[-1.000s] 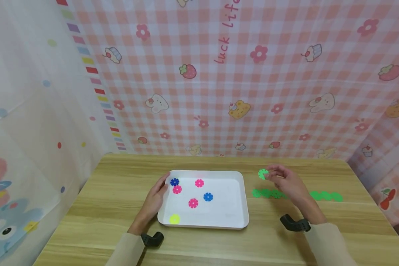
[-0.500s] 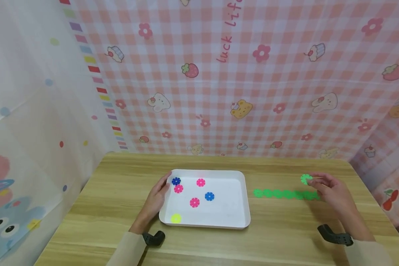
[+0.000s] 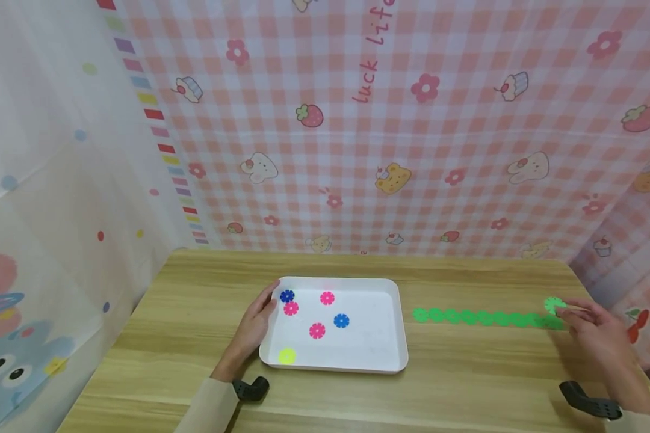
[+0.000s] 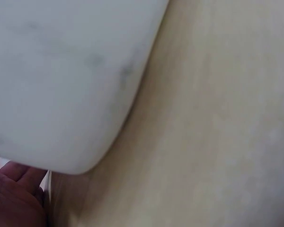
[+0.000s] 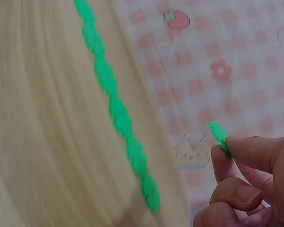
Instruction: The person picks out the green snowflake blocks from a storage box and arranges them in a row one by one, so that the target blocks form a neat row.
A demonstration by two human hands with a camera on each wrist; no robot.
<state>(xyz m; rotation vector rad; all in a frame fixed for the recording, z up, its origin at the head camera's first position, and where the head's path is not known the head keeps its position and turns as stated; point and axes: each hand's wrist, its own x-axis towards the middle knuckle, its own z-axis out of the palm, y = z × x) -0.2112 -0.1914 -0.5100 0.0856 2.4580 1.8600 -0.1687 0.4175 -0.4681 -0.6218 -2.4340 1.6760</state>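
Observation:
My left hand [image 3: 254, 325] holds the upper left side of a white tray [image 3: 368, 349]; the left wrist view shows only part of that hand [image 4: 14, 198] beside the tray wall [image 4: 75, 161]. Pinched between the thumb and fingers of my right hand [image 3: 601, 331] is a green snowflake disc [image 3: 554, 305], seen nearly edge-on in the right wrist view. It is raised above the right end of a row of green snowflake discs [image 3: 468, 317] lying on the table. Part of the row's right end is hidden or shaded by the hand.
Inside the tray lie pink discs [image 3: 317, 331], blue discs [image 3: 341, 320] and a yellow disc [image 3: 287, 356]. The wooden table [image 3: 357, 403] meets a pink checked cloth [image 3: 325, 222] at its back edge, and a pale curtain [image 3: 49, 198] hangs at the left.
My right hand has carried the green disc rightward along the row, from near the tray to the row's far right end. The left hand stays at the tray.

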